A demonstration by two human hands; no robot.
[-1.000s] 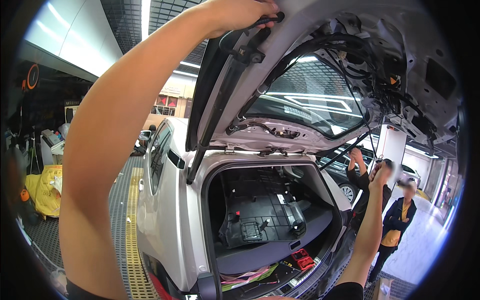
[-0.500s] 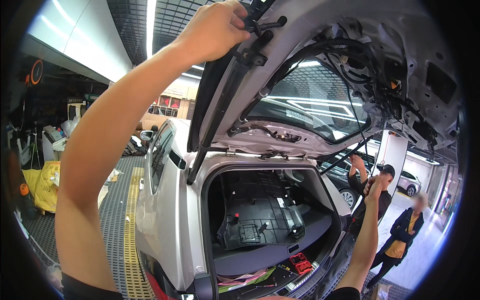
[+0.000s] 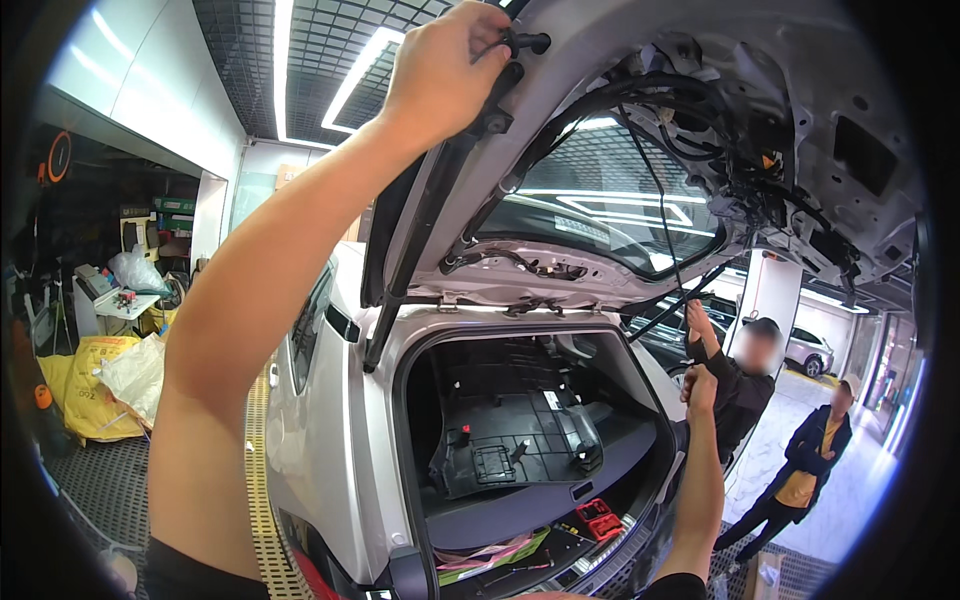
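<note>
My left hand (image 3: 445,75) is raised to the upper left edge of the open tailgate (image 3: 850,70). Its fingers are closed on a short black tube-shaped part (image 3: 535,43) with a rounded end. Just under that hand, a dark support strut (image 3: 412,255) slants down to the car body. Off to the right of the boot opening, my right hand (image 3: 699,388) is held up in a closed fist; whatever lies in it, if anything, is hidden. The tailgate's inner side is bare metal, with black wiring (image 3: 700,100) hanging along it.
A black trim panel (image 3: 520,440) lies in the boot above a red tool case (image 3: 598,520). One co-worker (image 3: 745,390) at the right reaches up towards the far strut; another person (image 3: 810,455) stands behind with folded arms. Yellow bags (image 3: 90,385) sit on the grated floor at left.
My view has shifted slightly, moving the car a little left in the picture. My left hand stays on the black part. The right fist has moved left and slightly lower in view.
</note>
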